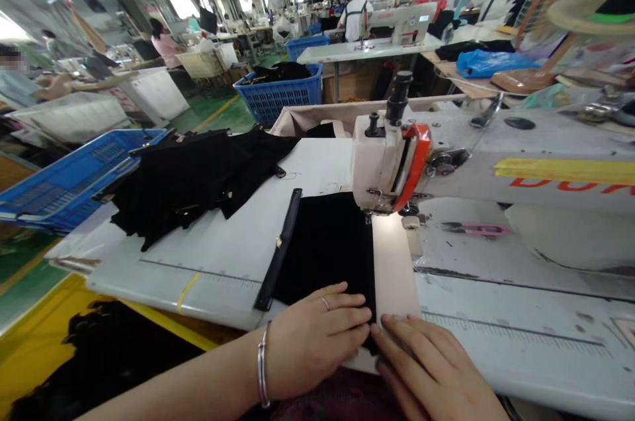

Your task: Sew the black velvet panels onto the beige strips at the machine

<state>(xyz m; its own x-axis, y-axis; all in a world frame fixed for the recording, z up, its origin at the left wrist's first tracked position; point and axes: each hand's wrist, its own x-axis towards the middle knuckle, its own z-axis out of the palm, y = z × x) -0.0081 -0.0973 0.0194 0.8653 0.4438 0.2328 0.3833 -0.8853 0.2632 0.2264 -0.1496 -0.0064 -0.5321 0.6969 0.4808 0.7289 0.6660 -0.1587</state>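
A black fabric panel [325,249] lies flat on the sewing table, its far right corner by the needle area of the sewing machine [391,169]. Along its left side runs a black strip [280,249] with a small metal fitting. Under the panel's right edge, a cream-coloured strip [395,262] shows. My left hand [312,335] rests flat on the near part of the panel, fingers stretched to the right. My right hand [431,365] lies with extended fingers on the near end of the cream strip, fingertips at the panel's edge.
More black fabric pieces [188,176] are heaped on the table's left. A yellow bin [30,335] with black pieces stands at lower left, blue baskets [64,173] beyond. Pink-handled thread snips [476,229] lie under the machine arm. Other people work in the background.
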